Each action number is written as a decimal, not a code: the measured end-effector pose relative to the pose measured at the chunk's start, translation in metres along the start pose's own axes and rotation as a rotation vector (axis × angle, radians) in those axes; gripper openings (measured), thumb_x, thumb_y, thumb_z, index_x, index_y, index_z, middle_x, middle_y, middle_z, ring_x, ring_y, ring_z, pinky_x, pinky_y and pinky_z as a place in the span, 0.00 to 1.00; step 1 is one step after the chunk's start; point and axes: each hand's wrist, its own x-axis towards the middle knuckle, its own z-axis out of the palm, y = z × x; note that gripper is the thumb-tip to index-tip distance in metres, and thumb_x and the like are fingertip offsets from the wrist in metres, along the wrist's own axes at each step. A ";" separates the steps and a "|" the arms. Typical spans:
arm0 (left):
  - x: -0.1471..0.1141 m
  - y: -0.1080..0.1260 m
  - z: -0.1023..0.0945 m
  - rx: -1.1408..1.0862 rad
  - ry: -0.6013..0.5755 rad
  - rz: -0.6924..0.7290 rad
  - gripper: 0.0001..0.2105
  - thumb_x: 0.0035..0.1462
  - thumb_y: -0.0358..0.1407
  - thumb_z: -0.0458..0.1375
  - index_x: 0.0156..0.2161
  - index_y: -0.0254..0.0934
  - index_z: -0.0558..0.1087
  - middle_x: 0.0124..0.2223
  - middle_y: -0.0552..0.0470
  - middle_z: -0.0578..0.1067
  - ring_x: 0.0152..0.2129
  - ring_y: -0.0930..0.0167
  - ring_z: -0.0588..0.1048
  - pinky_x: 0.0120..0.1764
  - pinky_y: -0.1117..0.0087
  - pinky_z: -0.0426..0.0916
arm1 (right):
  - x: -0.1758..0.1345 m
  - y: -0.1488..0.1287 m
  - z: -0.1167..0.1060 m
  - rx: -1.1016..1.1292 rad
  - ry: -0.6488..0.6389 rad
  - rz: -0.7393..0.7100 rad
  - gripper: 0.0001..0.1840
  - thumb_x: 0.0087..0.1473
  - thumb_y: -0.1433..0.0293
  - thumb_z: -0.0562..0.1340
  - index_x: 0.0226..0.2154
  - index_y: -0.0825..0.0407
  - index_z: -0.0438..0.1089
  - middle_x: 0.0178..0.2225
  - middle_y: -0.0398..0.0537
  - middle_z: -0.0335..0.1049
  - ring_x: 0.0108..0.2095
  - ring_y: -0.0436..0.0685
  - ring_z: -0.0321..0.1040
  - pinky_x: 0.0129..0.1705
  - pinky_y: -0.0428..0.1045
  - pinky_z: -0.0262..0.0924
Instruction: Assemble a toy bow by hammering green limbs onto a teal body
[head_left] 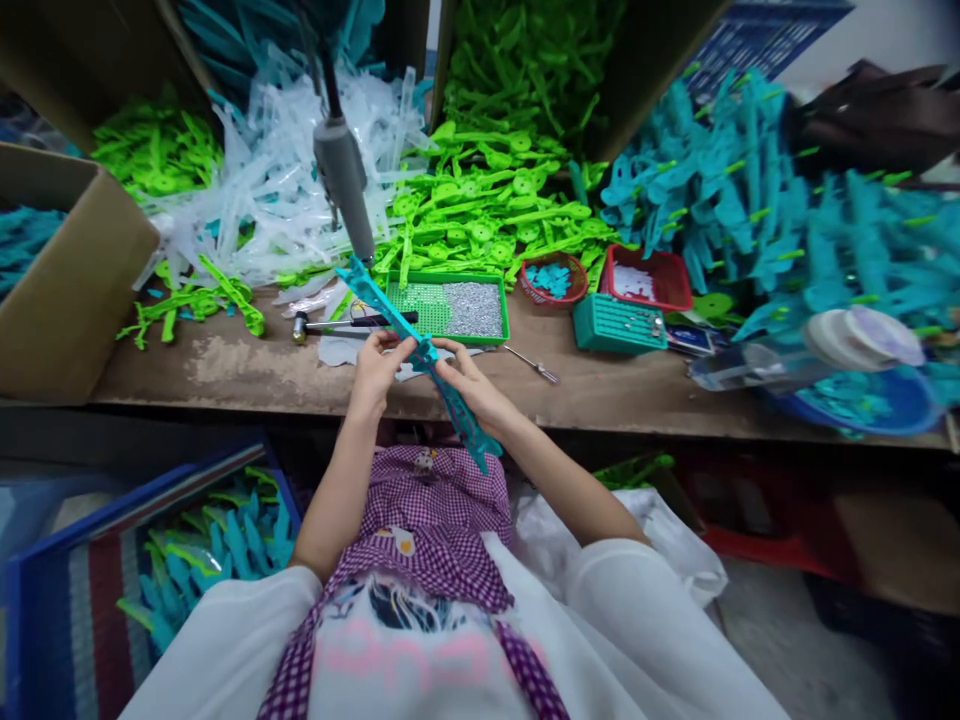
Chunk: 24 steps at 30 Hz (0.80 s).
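Between both hands I hold a long turquoise plastic part (461, 415), slanted from upper left to lower right above the table's front edge. My left hand (377, 370) grips it near the middle with thumb and fingers. My right hand (474, 385) pinches it just to the right of there. The part's upper end reaches close under the tip of a grey hanging power screwdriver (345, 180). Behind my hands stands a green tray (506, 310) with many small metal screws. A hammer (337, 323) lies left of the part, partly hidden by it.
Heaps of lime green parts (495, 210) and clear plastic parts (277, 150) fill the back. Turquoise assemblies (727, 190) pile up on the right. A red basket (555, 300), a teal box (619, 325) and a small screwdriver (532, 364) are nearer. A cardboard box (90, 290) stands left.
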 end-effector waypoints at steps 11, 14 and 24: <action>-0.010 -0.003 -0.041 -0.169 -0.104 -0.238 0.23 0.36 0.24 0.67 0.41 0.34 0.71 0.34 0.54 0.77 0.23 0.80 0.73 0.24 0.81 0.67 | 0.007 0.008 -0.014 0.226 0.020 0.111 0.24 0.47 0.55 0.68 0.44 0.45 0.67 0.32 0.41 0.71 0.29 0.51 0.69 0.29 0.47 0.63; 0.000 -0.004 -0.074 -0.022 -0.090 -0.179 0.26 0.32 0.27 0.70 0.42 0.33 0.73 0.36 0.52 0.76 0.24 0.78 0.73 0.26 0.79 0.69 | 0.012 0.009 -0.018 0.236 0.044 0.097 0.23 0.46 0.54 0.67 0.43 0.46 0.67 0.31 0.41 0.73 0.28 0.52 0.71 0.27 0.47 0.63; -0.027 -0.033 -0.115 0.304 0.002 -0.117 0.32 0.30 0.43 0.73 0.44 0.30 0.74 0.32 0.53 0.75 0.26 0.74 0.74 0.31 0.72 0.72 | -0.037 0.052 -0.001 0.198 0.291 0.016 0.24 0.49 0.50 0.64 0.44 0.45 0.66 0.29 0.41 0.74 0.22 0.54 0.70 0.25 0.50 0.65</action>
